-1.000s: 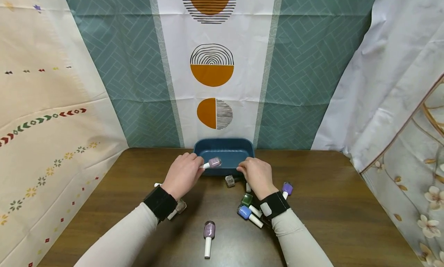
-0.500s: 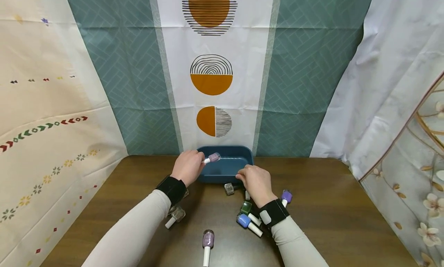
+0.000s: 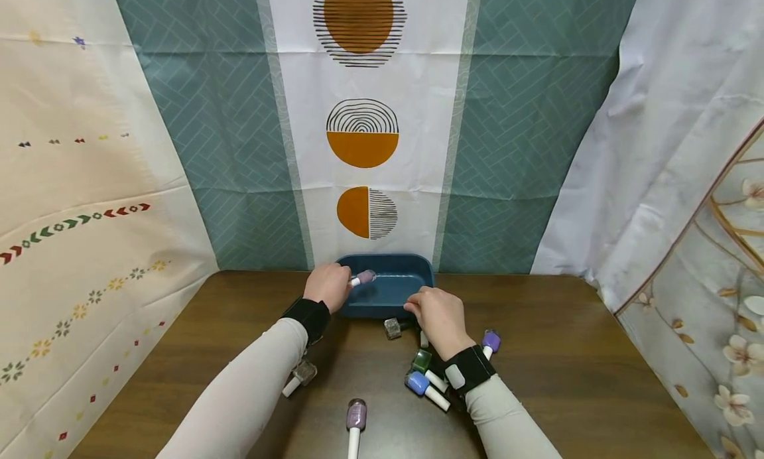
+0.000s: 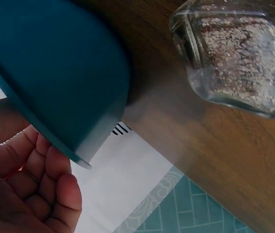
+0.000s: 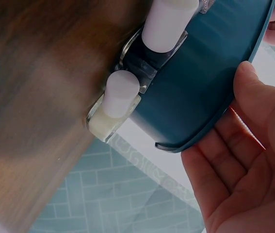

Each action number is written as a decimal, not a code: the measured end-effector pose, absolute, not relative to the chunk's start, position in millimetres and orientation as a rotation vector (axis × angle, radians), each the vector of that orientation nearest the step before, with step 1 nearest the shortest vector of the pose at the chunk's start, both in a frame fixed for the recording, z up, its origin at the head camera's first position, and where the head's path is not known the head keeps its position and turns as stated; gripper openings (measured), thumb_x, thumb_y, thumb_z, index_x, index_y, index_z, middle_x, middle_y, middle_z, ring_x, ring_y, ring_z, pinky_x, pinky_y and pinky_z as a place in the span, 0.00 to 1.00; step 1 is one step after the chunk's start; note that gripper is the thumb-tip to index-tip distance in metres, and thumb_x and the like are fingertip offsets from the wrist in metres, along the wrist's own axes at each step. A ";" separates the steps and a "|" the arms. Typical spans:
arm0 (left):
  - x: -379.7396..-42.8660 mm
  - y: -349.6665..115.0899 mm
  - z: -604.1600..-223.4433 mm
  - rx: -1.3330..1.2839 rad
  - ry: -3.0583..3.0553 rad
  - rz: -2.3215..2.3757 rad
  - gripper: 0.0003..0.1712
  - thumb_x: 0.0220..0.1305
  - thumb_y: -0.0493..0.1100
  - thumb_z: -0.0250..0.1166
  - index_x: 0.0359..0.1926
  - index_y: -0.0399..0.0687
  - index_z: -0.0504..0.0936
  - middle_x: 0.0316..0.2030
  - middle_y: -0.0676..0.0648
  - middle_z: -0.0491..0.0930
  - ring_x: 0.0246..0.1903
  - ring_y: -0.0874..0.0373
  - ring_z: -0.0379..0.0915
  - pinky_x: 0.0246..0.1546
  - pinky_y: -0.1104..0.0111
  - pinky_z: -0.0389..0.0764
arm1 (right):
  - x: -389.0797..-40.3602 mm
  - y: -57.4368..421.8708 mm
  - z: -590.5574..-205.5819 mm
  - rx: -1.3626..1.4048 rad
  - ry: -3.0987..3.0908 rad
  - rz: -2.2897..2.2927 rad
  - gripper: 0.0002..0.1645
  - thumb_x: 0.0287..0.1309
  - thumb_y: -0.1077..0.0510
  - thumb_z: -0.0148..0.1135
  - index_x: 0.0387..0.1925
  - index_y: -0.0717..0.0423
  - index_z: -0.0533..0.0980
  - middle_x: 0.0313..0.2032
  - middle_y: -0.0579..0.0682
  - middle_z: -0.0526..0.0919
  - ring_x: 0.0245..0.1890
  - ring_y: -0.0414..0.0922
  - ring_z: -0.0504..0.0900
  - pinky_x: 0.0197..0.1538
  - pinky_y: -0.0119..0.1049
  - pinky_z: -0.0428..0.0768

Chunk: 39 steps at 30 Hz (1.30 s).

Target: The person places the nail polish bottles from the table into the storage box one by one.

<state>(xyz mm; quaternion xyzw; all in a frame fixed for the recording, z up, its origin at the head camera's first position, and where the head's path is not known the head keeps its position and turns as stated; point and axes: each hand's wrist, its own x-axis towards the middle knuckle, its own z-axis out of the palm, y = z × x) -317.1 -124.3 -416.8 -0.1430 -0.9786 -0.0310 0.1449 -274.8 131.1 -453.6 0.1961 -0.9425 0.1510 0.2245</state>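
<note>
Evidently, the left hand (image 3: 328, 286) pinches a lilac bottle (image 3: 365, 277) at the blue bin's (image 3: 373, 312) opening, seemingly not yet released; whether the right hand (image 3: 440, 316), by the rim, holds anything is unclear. Other bottles (image 3: 416, 382) lie outside on the surface (image 3: 549, 359).

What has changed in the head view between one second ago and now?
The left hand moved forward at the left end of the blue tray, carrying a mauve bottle with it. Nothing was visibly taken or let go. The right hand stayed at the tray's near right corner; the bottles lying on the table look unmoved.
</note>
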 end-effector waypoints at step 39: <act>-338.4 -100.6 -426.6 -0.330 -3.054 0.099 0.07 0.71 0.39 0.76 0.36 0.41 0.90 0.26 0.46 0.83 0.30 0.48 0.77 0.40 0.57 0.71 | -274.6 132.0 -455.2 0.552 -2.562 0.415 0.05 0.66 0.50 0.79 0.38 0.45 0.94 0.31 0.42 0.87 0.35 0.46 0.89 0.37 0.46 0.86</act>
